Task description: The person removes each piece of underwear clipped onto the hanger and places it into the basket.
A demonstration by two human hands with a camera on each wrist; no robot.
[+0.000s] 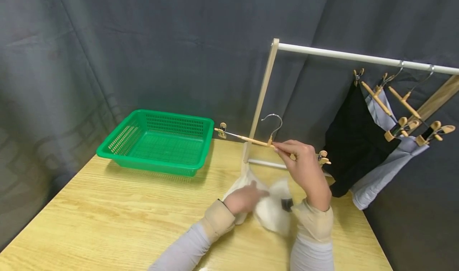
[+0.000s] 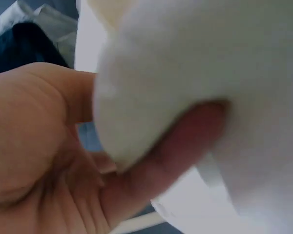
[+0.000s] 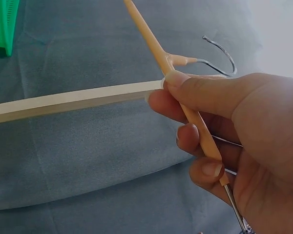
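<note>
My right hand (image 1: 305, 169) grips a clip hanger (image 1: 254, 141) near its middle, just below the metal hook. The right wrist view shows the thumb and fingers curled round the hanger's wooden bar (image 3: 151, 36). A clip sits at each end of the hanger. Below it, a white garment (image 1: 274, 217) with a small dark patch lies bunched and blurred over the table. My left hand (image 1: 245, 199) is at that garment; in the left wrist view the white cloth (image 2: 224, 53) passes between its thumb and fingers.
A green plastic basket (image 1: 154, 171) stands at the left on the wooden table (image 1: 118, 219). At the right is a rack with a white rail (image 1: 337, 55). From it hang black shorts (image 1: 353, 127) and a light grey garment (image 1: 373, 187) on clip hangers.
</note>
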